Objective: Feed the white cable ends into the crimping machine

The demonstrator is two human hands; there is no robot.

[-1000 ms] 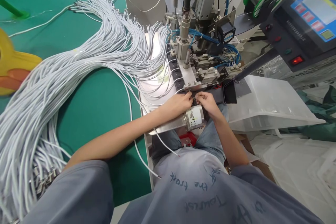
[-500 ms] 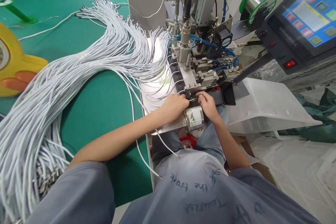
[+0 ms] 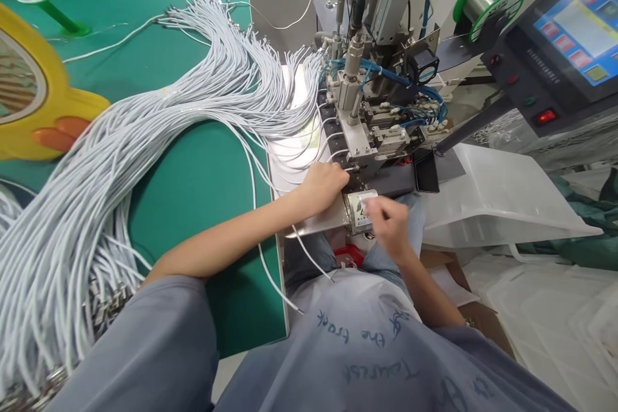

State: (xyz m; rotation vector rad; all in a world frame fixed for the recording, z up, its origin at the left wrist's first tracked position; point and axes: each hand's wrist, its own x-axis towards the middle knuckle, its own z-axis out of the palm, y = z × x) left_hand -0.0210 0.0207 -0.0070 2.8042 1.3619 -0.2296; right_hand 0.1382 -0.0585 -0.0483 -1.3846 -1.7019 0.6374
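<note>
My left hand [image 3: 324,188] is closed at the front of the machine's fixture, its fingertips around a white cable [image 3: 354,169] whose short end shows just past them. Most of that cable is hidden by the hand. Closer to my lap, my right hand [image 3: 390,224] hangs curled and slightly blurred in front of a labelled metal cylinder [image 3: 360,211]. Whether anything sits in its fingers is not visible. Other white cables lead into the black block [image 3: 333,122] along the machine's left side.
A thick bundle of white cables [image 3: 159,100] spreads over the green table [image 3: 168,187]. The machine [image 3: 357,103] stands ahead, with a wire spool [image 3: 483,3] and a screen [image 3: 582,32] to its right. A phone [image 3: 427,170] and a translucent bin [image 3: 502,196] are also right. A yellow object [image 3: 80,112] lies left.
My right hand has drawn back from the fixture toward my body, over the labelled cylinder. My left hand has shifted slightly forward toward the fixture. The whole view has moved a little.
</note>
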